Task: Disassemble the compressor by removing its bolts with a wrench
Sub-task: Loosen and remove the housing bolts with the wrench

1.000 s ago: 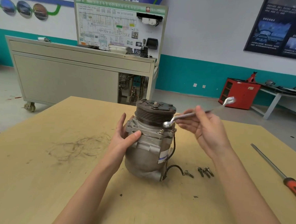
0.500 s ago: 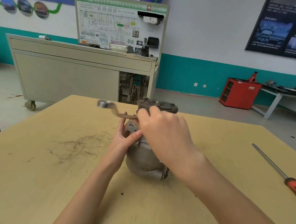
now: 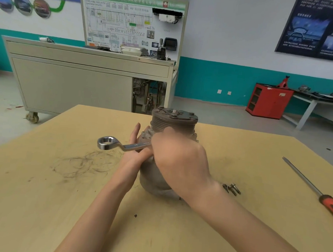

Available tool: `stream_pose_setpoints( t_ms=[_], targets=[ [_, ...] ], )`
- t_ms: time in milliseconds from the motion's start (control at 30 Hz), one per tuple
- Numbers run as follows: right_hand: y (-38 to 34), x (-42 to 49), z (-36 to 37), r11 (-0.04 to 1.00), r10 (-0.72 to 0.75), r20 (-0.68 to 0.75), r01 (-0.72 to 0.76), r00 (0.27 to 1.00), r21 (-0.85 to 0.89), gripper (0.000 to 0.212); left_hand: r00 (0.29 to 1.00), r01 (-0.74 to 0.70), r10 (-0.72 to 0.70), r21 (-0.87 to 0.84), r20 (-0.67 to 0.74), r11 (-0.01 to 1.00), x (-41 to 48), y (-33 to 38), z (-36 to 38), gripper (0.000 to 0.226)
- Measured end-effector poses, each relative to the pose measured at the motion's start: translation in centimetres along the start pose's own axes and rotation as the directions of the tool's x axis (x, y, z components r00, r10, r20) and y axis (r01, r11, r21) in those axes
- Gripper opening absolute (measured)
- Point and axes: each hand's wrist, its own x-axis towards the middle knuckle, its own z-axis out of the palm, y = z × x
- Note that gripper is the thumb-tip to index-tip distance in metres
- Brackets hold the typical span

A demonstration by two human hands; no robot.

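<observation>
1. At counter [image 3: 42, 196] centre, the compressor [image 3: 173, 126] stands upright, grooved pulley end up, base on the wood.
2. Left hand [image 3: 136, 153] is at the compressor's 9 o'clock side: fingers straight and pointing up, flat against the housing, thumb laid across the front. It braces the body and does not curl round it.
3. Right hand [image 3: 179, 159] is in front of the compressor, back of the hand to the camera, fingers curled tight round the wrench [image 3: 122, 145] shank.
4. Wrench lies roughly level. Its free ring end sticks out toward 9 o'clock, passing over the left hand.
5. Wrench's other end is hidden under the right hand, so I cannot tell if it sits on a bolt.
6. Loose bolts [image 3: 232, 189] lie in a small cluster on the counter at the compressor's 4 o'clock, just beside the right forearm.
7. Screwdriver [image 3: 312, 189] with a red-and-black handle lies at 3 o'clock, well apart from the compressor, tip pointing toward 11 o'clock.
8. Dark scuff marks show on the wood at 9 o'clock.
9. Beyond the counter at 12 o'clock stands a grey wheeled cabinet [image 3: 77, 82] with a wiring diagram board [image 3: 128, 21] on top.
10. Red cabinet [image 3: 269, 101] sits on the floor at 2 o'clock.
</observation>
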Motion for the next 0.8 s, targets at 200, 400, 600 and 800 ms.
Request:
stream_pose_setpoints(
  t_ms=[200, 400, 600, 800],
  targets=[
    [5.8, -3.3, 2.1, 0.532, 0.290, 0.074, -0.225, 0.954, 0.816, 0.023, 1.000, 0.007, -0.008, -0.064, -0.013, 0.998, 0.1, -0.3, -0.3, 0.103],
    [9.7, -4.0, 6.0, -0.652, 0.155, 0.764, -0.516, 0.626, 0.556, 0.033, 1.000, 0.025, -0.026, -0.043, -0.009, 0.999, 0.1, -0.1, -0.4, 0.094],
    [10.4, -2.6, 6.1, -0.701, 0.262, 0.760, -0.424, 0.595, 0.574, 0.024, 1.000, 0.031, -0.031, -0.036, -0.002, 0.999, 0.0, 0.1, -0.4, 0.103],
    [8.8, 0.8, 0.5, 0.487, 0.426, 0.173, -0.386, 0.888, 0.783, 0.029, 1.000, 0.021, -0.021, -0.043, 0.011, 0.999, 0.2, -0.3, -0.6, 0.106]
  ],
)
